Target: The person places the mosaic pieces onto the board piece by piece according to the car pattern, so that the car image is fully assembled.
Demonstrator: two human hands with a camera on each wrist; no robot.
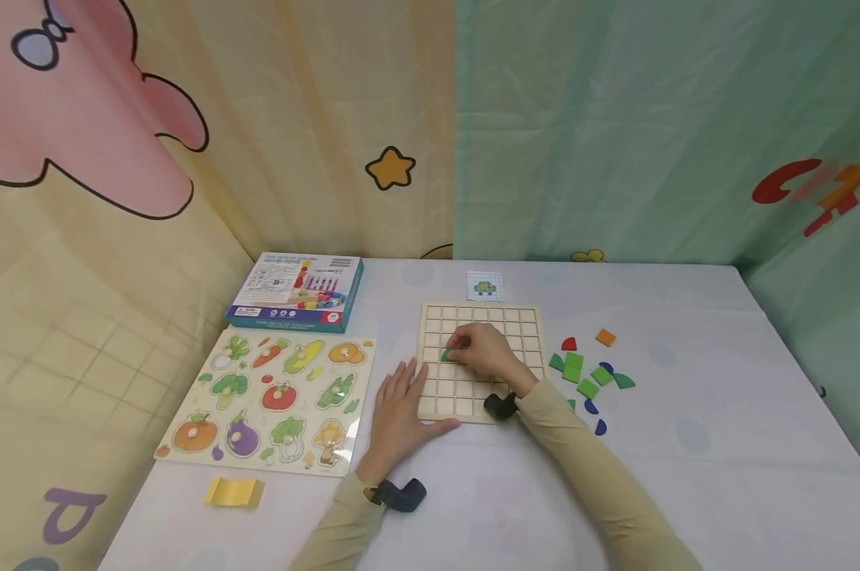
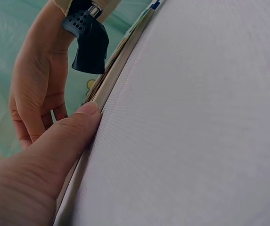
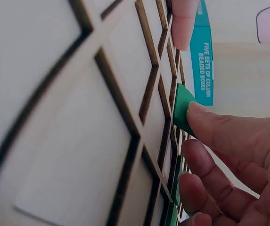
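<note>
Fingers first: from my remote seat I see the right hand (image 1: 488, 354) curled over the wooden grid board (image 1: 481, 361), thumb and fingertips pinching a green piece (image 3: 183, 109) tilted up on edge at a cell in the board's left half. More green pieces sit in cells just beside it in the right wrist view. The left hand (image 1: 399, 408) lies flat and spread on the table (image 1: 686, 444), thumb pressed along the board's left edge near its front corner, holding nothing. Loose coloured pieces (image 1: 588, 373) are scattered off the board's right edge. A vegetable puzzle (image 1: 273, 400) and a teal box (image 1: 297, 292) sit toward the table's left edge.
</note>
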